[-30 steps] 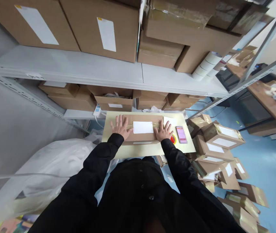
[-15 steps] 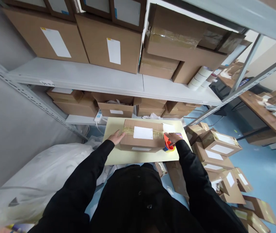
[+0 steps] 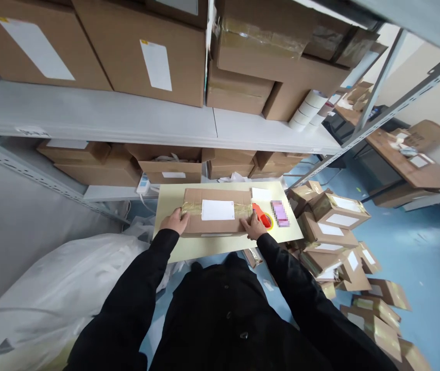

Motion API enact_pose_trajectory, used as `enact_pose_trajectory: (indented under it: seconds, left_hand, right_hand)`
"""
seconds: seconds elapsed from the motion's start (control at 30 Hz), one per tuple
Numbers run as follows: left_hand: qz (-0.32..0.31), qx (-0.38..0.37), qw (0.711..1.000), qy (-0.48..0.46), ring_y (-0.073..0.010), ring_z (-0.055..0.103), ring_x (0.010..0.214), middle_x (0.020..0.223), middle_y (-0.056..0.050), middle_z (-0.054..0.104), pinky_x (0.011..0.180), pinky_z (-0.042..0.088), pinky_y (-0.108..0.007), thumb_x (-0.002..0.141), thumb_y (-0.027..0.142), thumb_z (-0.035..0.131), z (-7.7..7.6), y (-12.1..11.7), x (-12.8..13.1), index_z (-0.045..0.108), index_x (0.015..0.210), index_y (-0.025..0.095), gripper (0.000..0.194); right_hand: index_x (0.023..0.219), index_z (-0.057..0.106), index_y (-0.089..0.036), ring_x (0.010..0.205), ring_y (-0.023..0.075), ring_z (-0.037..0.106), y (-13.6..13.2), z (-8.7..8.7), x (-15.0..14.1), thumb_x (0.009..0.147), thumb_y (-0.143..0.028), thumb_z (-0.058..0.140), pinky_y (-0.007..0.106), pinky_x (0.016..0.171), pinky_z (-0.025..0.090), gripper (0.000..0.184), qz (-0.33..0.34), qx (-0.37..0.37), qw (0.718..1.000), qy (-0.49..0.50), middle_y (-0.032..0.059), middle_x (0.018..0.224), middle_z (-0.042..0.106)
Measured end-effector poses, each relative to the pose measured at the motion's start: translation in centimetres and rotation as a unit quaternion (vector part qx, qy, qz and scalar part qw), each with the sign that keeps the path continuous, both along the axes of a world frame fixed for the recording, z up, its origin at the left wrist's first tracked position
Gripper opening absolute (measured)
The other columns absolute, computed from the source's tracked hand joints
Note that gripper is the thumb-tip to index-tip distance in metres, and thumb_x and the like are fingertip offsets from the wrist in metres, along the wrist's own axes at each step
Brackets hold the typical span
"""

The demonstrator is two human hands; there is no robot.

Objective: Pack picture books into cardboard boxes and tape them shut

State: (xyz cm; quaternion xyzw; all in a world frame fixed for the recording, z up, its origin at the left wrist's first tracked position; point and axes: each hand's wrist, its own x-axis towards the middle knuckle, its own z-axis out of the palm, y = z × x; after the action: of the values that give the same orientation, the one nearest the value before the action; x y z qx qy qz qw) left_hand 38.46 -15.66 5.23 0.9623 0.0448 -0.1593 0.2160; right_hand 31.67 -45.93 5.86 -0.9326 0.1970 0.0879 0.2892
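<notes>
A taped cardboard box (image 3: 239, 198) with a white label (image 3: 217, 209) on its top lies on a small pale yellow table (image 3: 189, 251). My left hand (image 3: 175, 221) grips the box at its left end. At the opposite end my right hand (image 3: 254, 225) is closed on the front right corner, so the box sits between both hands. Just beyond my right hand rests a red tape dispenser (image 3: 260, 214) with a yellow-rimmed roll. Further right on the table are a pink-purple blurred item (image 3: 280, 213) and a white paper (image 3: 261, 194).
Metal shelving (image 3: 158, 121) with cardboard boxes and stacked tape rolls (image 3: 308, 111) stands behind the table. Several labelled parcels (image 3: 336, 226) are piled on the blue floor to the right. A large white plastic bag (image 3: 81, 278) bulges at the left.
My right hand has come from above the tape dispenser onto the box's right end. My left hand has closed on the left end. The view has shifted to the right.
</notes>
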Motion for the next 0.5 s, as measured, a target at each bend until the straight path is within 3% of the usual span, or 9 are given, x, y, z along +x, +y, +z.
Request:
enact_pose_trajectory:
  seconds: [0.13,0.23,0.33,0.43,0.5]
  left_hand:
    - [0.012,0.002,1.0,0.005,-0.0317,0.064,0.095,0.096,-0.011,0.071,0.077,0.047,-0.037,0.084,0.05,0.039,0.9,1.1,-0.5,0.056,0.119,0.022,0.048]
    - [0.017,0.002,1.0,0.001,-0.0285,0.065,0.09,0.086,-0.007,0.072,0.072,0.046,-0.032,0.08,0.049,0.044,3.0,2.3,-1.3,0.06,0.11,0.024,0.042]
    - [-0.019,-0.024,1.0,-0.007,-0.0242,0.065,0.079,0.072,-0.002,0.069,0.065,0.044,-0.027,0.074,0.054,0.05,6.5,2.4,-1.8,0.059,0.103,0.023,0.044]
    - [-0.086,-0.045,0.995,0.035,-0.0203,0.062,0.062,0.056,0.003,0.063,0.058,0.042,-0.025,0.069,0.057,0.052,10.3,-0.2,-1.7,0.056,0.098,0.022,0.046]
    - [-0.124,-0.021,0.991,0.036,-0.0187,0.06,0.057,0.052,0.006,0.062,0.055,0.041,-0.024,0.068,0.057,0.054,12.1,-3.5,-1.5,0.055,0.094,0.023,0.042]
  right_hand:
    - [0.128,0.045,-0.015,0.034,0.0152,0.053,-0.1,1.0,-0.8,0.068,-0.064,0.063,0.032,0.044,0.046,0.08,0.009,0.102,0.995,0.0,0.0097,0.078,0.068]
    - [0.129,0.043,-0.014,0.054,0.0231,0.065,-0.7,2.9,-1.8,0.075,-0.058,0.06,0.033,0.056,0.047,0.072,0.073,0.052,0.996,-0.019,0.0109,0.08,0.069]
    - [0.128,0.043,-0.015,0.071,0.027,0.067,-2.5,5.7,-3.6,0.082,-0.054,0.052,0.032,0.063,0.045,0.061,0.094,0.004,0.995,-0.04,0.0077,0.074,0.069]
    - [0.124,0.045,-0.018,0.068,0.024,0.066,-5.5,8.6,-6.8,0.087,-0.053,0.044,0.028,0.061,0.041,0.051,0.059,-0.009,0.997,-0.04,0.0027,0.067,0.067]
    - [0.12,0.046,-0.02,0.069,0.0226,0.066,-8.1,9.8,-9.7,0.088,-0.052,0.043,0.027,0.061,0.039,0.046,0.017,-0.021,0.999,-0.036,0.0017,0.068,0.067]
